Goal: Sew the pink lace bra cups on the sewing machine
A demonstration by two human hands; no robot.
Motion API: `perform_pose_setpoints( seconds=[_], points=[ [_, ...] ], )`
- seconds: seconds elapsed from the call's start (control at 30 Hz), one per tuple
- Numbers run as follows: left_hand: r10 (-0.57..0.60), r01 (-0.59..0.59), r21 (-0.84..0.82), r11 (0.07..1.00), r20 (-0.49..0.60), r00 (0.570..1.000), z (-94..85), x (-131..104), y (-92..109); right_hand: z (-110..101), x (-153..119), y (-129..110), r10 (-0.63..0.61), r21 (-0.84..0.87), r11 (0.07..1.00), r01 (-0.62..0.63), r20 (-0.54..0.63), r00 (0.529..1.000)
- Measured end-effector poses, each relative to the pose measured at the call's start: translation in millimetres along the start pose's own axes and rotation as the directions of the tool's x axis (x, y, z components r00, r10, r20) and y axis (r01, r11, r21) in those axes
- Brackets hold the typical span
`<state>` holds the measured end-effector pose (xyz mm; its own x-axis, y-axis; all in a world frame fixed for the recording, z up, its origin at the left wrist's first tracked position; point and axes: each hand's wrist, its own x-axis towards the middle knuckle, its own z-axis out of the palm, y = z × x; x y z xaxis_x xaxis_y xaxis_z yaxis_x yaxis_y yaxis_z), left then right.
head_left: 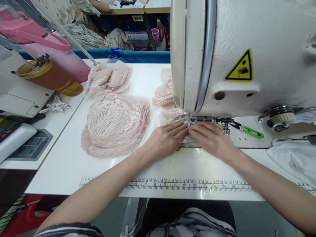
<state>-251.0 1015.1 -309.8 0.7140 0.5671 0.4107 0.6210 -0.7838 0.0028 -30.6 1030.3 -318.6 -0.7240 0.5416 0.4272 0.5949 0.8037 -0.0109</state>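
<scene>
White tabletop (71, 164) here, smooth and a bit shiny, with a ruler scale (185, 185) printed along the near edge. The big cream sewing machine (271, 39) takes up the right side, painted metal with a slightly pebbly finish. Left of it is a roundish, floppy stack (116, 128) of sheer pink lace, with branchy white patterning and reddish threads fraying along its right edge. Over at far left there's a glossy pink bottle (66, 62) with a chunky handle. The lace piece (172, 115) being worked is the same kind of thin, see-through stuff, all soft folds. Smallest bit: green-handled snips (249, 130), slim and dark-bladed, just right of the metal foot.

That lace piece is at the machine's foot, with its near end under and between the fingers. The left hand (168, 136) lies fairly flat on it, fingers together; the right hand (209, 136) is more curled, fingers bunched beside the foot. Both thumbs are hidden, so I can't tell if either one's pinching.

Long axis goes near to far, leaning slightly left, though the folds make it hard to say whether it's one piece or several overlapping.
</scene>
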Motion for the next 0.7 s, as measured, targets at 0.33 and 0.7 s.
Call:
perform_pose_setpoints(
  seconds=[0.33,0.7],
  points=[
    [-0.011,0.011,-0.003,1.0,-0.006,1.0,1.1,-0.2,-2.4,6.5,-5.1,-1.8,-0.032,0.051,0.998,0.033,-0.031,0.999],
    [-0.01,0.011,-0.029,1.0,0.032,0.999,4.5,0.1,-6.2,6.7,0.6,-0.9,0.014,0.18,0.984,-0.008,-0.034,0.999]
  ],
)
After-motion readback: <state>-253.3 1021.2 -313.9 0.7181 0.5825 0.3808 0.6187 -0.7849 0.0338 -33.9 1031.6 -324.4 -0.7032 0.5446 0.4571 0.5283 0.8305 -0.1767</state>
